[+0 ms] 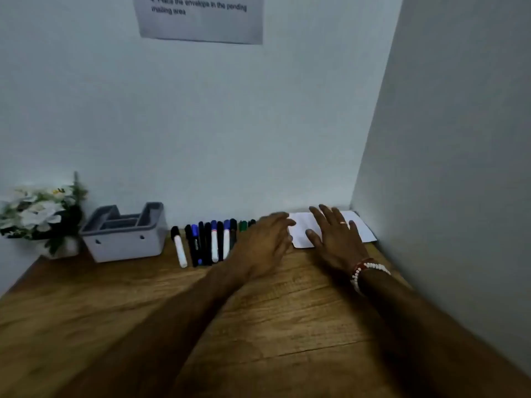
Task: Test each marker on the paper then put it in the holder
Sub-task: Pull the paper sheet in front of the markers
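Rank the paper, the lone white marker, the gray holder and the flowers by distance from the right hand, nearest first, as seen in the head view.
1. Paper: partly covered by the right hand, beside the right wall.
2. White marker: at the left end of the marker row.
3. Gray holder: farther left.
4. Flowers: in the far left corner.

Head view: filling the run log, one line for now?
left hand open beside white paper sheet; right hand open over it; capped markers rowed on wooden desk; grey plastic holder empty-looking
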